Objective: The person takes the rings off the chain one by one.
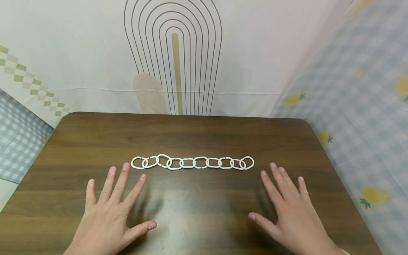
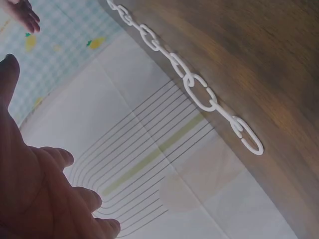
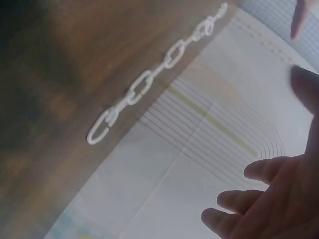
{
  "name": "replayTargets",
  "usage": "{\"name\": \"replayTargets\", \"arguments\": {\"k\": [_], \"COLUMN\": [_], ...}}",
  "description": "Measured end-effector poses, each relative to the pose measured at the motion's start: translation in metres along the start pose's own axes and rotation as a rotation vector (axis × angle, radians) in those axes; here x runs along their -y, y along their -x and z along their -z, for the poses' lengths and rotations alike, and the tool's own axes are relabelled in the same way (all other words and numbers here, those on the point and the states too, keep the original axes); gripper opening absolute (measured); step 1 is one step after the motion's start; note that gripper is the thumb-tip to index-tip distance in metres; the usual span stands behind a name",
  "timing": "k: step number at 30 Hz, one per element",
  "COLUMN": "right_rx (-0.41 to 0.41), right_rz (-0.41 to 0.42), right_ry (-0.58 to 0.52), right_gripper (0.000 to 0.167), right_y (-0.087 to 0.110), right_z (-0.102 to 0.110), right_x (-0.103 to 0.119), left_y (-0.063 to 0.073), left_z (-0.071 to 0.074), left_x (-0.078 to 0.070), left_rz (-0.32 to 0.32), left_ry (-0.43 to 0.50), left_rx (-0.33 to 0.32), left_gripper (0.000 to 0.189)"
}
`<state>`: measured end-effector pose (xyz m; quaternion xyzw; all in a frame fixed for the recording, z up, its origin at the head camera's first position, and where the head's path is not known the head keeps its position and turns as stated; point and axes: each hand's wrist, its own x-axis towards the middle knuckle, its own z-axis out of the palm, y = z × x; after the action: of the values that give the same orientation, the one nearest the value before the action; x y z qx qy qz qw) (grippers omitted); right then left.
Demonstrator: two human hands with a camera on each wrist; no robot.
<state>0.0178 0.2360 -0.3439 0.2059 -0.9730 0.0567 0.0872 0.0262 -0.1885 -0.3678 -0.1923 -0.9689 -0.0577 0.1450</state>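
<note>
A white plastic chain of several oval links lies stretched from left to right on the brown wooden table. Each link has a small gap in its side. My left hand, palm down and fingers spread, hovers short of the chain's left end. On the other side my right hand is spread in the same way, nearer the chain's right end. Neither hand touches the chain, and both hold nothing. In the right wrist view the chain runs diagonally, apart from the fingers.
The table has rounded far corners. Behind it hangs a pale cloth printed with arches. A blue checked cloth with pineapples hangs along the right, and another checked cloth is at the left.
</note>
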Motion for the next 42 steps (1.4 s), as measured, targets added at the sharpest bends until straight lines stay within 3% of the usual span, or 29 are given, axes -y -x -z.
{"name": "replayTargets", "arguments": {"k": [5,13,20,26,31,36,42], "right_rx": [-0.083,-0.139,-0.178,-0.3,-0.359,-0.365,-0.429], "right_rz": [0.001,-0.054,-0.061,0.024,0.047,0.024,0.063], "right_ry": [-0.075,-0.202,-0.242,-0.246,-0.299,-0.339,-0.386], "right_gripper": [0.093,0.07,0.064,0.053,0.055,0.054,0.051], "right_y": [-0.001,0.001,0.002,-0.001,-0.005,-0.007,-0.012], "right_z": [0.001,0.001,-0.001,-0.011,-0.016,-0.018,-0.026], "right_x": [-0.005,-0.001,0.002,-0.001,-0.003,-0.004,-0.003], "left_y": [0.0,-0.004,-0.007,-0.015,-0.021,-0.021,-0.022], "left_z": [0.001,-0.001,-0.002,-0.005,-0.004,-0.004,-0.007], "left_x": [-0.002,-0.007,-0.01,-0.017,-0.023,-0.027,-0.032], "left_rz": [-0.013,-0.099,-0.154,-0.234,-0.297,-0.279,-0.273], "left_ry": [0.016,0.1,0.146,0.342,0.388,0.445,0.543], "left_rx": [-0.014,-0.138,-0.209,-0.391,-0.513,-0.515,-0.535], "left_gripper": [0.1,0.085,0.081,0.066,0.058,0.056,0.053]}}
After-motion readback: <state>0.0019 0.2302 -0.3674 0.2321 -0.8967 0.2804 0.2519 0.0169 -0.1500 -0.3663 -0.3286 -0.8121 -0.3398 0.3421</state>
